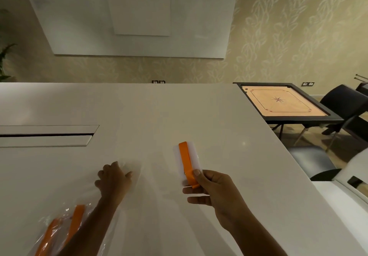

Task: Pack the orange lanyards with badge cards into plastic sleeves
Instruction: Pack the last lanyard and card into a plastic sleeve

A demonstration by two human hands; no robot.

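- Packed lanyards [59, 229]: two orange bands in clear plastic at the lower left, cut off by the bottom edge and partly hidden behind the left forearm; whether cards lie with them cannot be told.
- Plastic sleeve [127, 166]: nearly invisible against the pale counter [179, 112] under the left hand [112, 178]; its outline and its opening cannot be told.
- Badge card [194, 158]: the lower end is hidden in the grip of the right hand [211, 188]; any print is washed out.
- Lanyard [186, 161]: the clip is too small to tell.
- Counter: cut off at the left and bottom edges.
- Chair [342, 104]: cut off at the right edge.
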